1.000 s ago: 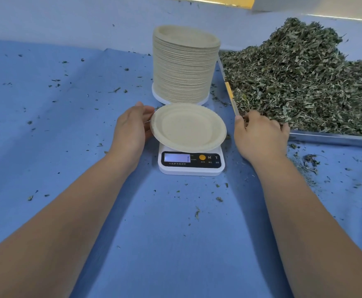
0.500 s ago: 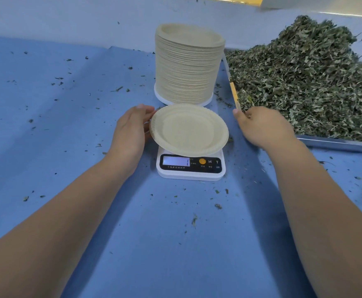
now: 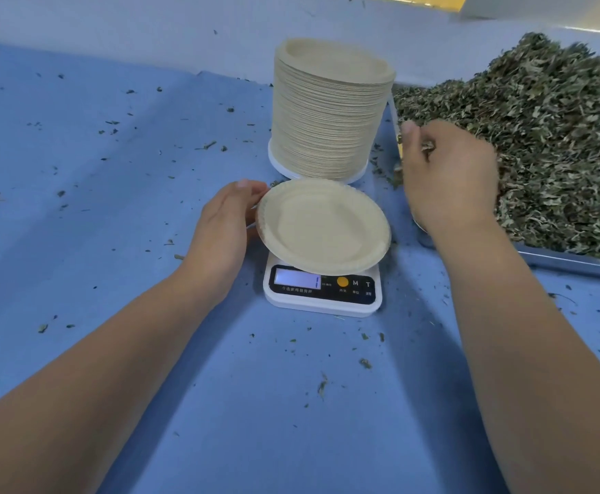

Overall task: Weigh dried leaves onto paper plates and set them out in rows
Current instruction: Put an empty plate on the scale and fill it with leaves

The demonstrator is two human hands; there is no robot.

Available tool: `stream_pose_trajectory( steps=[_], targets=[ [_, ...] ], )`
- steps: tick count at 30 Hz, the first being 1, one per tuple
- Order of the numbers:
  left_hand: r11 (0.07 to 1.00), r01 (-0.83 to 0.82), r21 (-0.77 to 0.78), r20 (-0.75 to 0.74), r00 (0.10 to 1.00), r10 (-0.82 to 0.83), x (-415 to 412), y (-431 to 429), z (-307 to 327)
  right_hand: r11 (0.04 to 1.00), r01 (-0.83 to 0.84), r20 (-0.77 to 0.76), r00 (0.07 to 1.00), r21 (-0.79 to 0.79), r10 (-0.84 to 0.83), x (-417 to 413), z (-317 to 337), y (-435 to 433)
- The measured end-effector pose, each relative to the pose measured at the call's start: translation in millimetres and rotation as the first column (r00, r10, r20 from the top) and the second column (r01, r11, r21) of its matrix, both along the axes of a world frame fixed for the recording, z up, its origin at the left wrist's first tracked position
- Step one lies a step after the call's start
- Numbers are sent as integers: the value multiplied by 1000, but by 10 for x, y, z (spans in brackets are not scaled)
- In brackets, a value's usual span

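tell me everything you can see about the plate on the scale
The plate is round, pale beige and looks like pressed paper, with a shallow flat well and a finely ridged rim. It is empty. It sits right side up on the white scale, hiding its top, just in front of the stack of plates. The left hand holds its left rim.

Two bare forearms show, one on each side of the scale [image 3: 321, 290]. The left hand [image 3: 225, 229], left of the scale, and the right hand [image 3: 448, 176], beyond its right side, are uncovered. A short pale nail shows on the fingers [image 3: 243, 183]; the right hand is slightly blurred.
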State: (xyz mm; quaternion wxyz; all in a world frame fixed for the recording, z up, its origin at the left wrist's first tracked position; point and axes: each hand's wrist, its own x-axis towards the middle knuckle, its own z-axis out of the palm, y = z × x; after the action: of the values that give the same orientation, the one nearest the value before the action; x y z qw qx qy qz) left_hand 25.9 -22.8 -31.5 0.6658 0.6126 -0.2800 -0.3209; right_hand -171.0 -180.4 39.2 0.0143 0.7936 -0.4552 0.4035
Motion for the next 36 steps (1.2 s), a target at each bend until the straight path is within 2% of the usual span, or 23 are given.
stream_pose_trajectory(
  steps=[2,5,9,14,17,21,23,26,29,32,36],
  targets=[
    [1000,-2,-4,-2,1000,2,2,-2,-3,991,-135,21,991,-8,135,207,37,226],
    [1000,5,-3,8,1000,-5,-8,3,-8,952,-297,7,955,71,298,476,16,526],
    [1000,24,-11,43,999,-23,-8,19,-18,892,-398,-84,902,215,423,589,-84,636],
    [1000,9,-16,10,1000,-8,-1,19,-16,845,-404,-137,870,351,473,543,-127,631],
    [1000,7,-12,37,999,-7,-15,15,-10,803,-426,-45,872,417,487,528,-127,650],
    [1000,-1,3,49,999,1,-27,16,3,830,-436,89,896,348,434,350,-128,571],
    [1000,-10,9,37,999,9,-27,13,4,882,-379,114,926,282,361,184,-166,458],
    [1000,-3,21,54,999,2,-50,18,18,963,-173,78,984,204,161,-112,-277,233],
    [1000,5,28,67,998,-7,-74,26,46,977,34,-55,998,212,-23,-344,-414,51],
    [1000,6,17,57,998,-7,-72,12,57,960,212,-333,932,180,-143,-390,-491,16],
    [1000,8,-14,24,1000,-8,-68,-2,43,916,299,-504,853,266,-132,-329,-489,-2]
  ],
)
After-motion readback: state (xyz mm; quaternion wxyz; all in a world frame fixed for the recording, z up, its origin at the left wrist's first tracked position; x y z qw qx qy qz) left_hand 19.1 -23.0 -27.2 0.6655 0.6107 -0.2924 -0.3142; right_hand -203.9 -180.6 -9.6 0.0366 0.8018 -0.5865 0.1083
